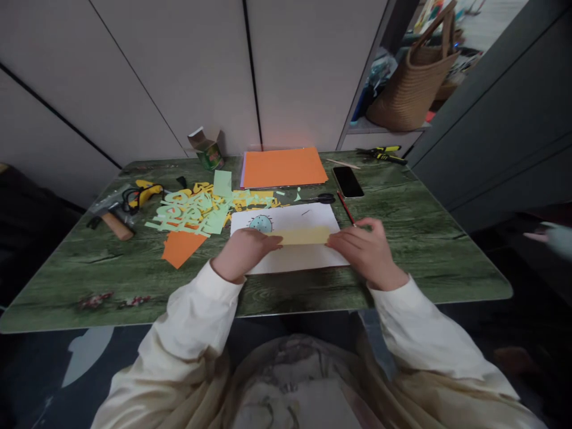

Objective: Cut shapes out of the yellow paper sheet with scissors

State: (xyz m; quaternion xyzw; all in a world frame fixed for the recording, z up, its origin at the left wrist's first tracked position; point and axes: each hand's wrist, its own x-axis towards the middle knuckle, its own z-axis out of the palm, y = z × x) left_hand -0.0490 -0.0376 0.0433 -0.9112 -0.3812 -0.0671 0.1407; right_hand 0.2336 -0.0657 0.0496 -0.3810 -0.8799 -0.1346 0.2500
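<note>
I'm seeing loose cream sleeves (pixel 185 328), creased along their length, plain cuffs (pixel 223 281), and now a greyish garment front (pixel 297 381), faintly patterned!

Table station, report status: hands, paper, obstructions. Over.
Left hand and right hand gripping yellow paper, one at each end. Yellow paper over white sheet. Red pencil close by right hand.

Pale grey wall panels (pixel 179 71), green wood-grain table (pixel 438 250), dark floor (pixel 36 363)
</note>
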